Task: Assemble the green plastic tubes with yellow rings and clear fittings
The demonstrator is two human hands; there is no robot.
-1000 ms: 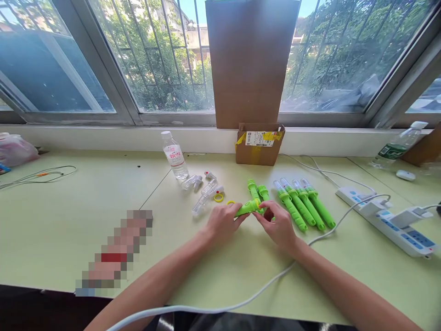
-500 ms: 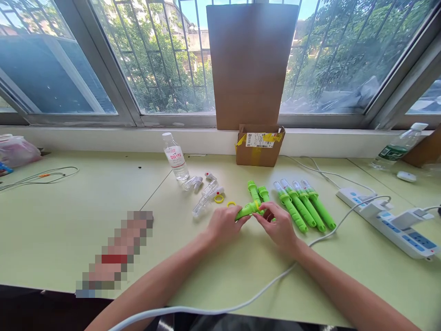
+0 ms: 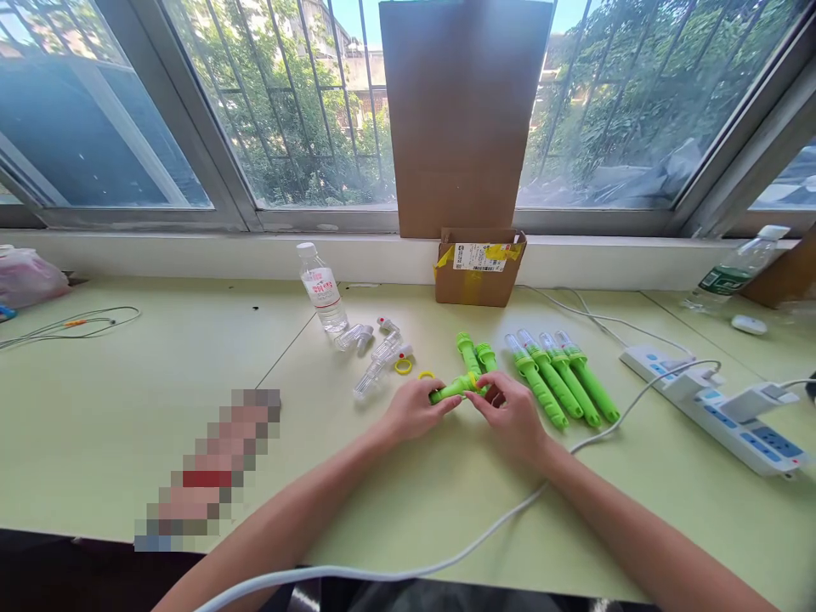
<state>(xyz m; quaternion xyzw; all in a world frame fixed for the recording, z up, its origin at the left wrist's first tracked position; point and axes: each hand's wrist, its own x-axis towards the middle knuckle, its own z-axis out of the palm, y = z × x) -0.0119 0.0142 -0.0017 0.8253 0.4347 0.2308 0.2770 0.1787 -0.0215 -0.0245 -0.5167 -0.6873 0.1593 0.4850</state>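
The pale green table (image 3: 127, 408) carried a water bottle (image 3: 322, 299), clear tube parts (image 3: 376, 361), yellow rings (image 3: 404, 366), four green sticks (image 3: 561, 378) in a row, a cardboard box (image 3: 479, 268), a power strip (image 3: 720, 408) and a white cable (image 3: 446, 557).

Labels on bottle (image 3: 322, 297), box (image 3: 479, 266): illegible.
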